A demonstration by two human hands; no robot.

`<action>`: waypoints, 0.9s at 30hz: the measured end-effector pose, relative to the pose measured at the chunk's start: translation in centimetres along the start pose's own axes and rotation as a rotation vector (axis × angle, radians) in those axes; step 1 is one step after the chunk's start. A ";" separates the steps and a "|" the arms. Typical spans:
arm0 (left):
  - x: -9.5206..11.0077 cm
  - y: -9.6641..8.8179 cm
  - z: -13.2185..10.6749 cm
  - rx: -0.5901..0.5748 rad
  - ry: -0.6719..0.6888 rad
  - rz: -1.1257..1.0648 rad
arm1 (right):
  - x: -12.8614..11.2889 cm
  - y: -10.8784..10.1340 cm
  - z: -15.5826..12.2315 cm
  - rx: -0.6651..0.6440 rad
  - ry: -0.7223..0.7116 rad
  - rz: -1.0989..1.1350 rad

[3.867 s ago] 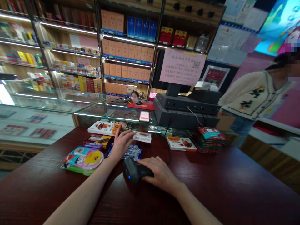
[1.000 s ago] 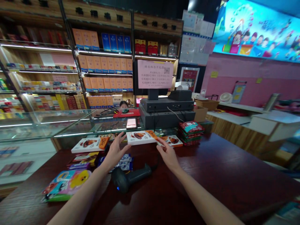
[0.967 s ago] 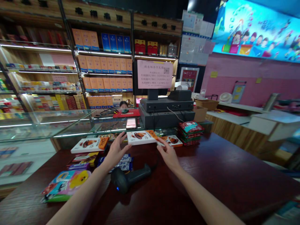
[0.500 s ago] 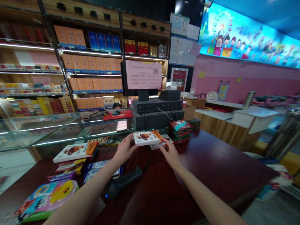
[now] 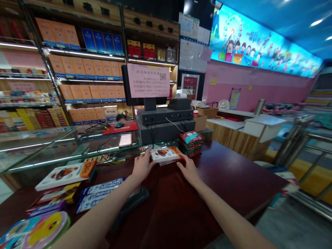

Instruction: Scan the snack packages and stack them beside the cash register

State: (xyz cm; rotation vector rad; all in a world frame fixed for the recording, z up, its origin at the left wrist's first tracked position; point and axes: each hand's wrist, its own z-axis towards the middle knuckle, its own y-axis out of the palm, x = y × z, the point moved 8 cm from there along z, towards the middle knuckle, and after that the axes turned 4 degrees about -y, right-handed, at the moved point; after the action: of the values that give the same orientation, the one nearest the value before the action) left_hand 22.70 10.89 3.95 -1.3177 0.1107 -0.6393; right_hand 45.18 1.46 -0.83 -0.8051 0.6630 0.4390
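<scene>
A flat white and orange snack box (image 5: 164,154) lies between my two hands, over another flat pack whose near edge peeks out beneath it. My left hand (image 5: 142,166) grips its left end, and my right hand (image 5: 190,169) has the fingers on its orange right end. Just behind to the right stands a stack of red and green packets (image 5: 191,142). Below my left forearm is a black handheld scanner (image 5: 135,203), partly hidden by the arm.
On the left of the dark wooden counter (image 5: 176,214) lie a similar box (image 5: 64,173), blue and white packets (image 5: 100,193) and a colourful duck-pictured pack (image 5: 44,230). A cash register with a screen (image 5: 166,119) stands behind, beside a glass display case (image 5: 52,147).
Both hands have lowered the snack box onto the pack beneath it, covering more of that pack. The view has turned to the right, so the surroundings appear shifted left.
</scene>
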 end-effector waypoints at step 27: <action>3.2 2.3 1.0 -0.068 -0.003 0.138 | 0.5 0.6 0.6 -0.135 -0.060 -0.298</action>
State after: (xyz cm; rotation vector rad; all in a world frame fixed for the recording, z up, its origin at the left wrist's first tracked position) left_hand 26.61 10.40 2.95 -1.3634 0.2205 -0.5198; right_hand 45.41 2.33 -1.15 -0.9977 0.4508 0.2367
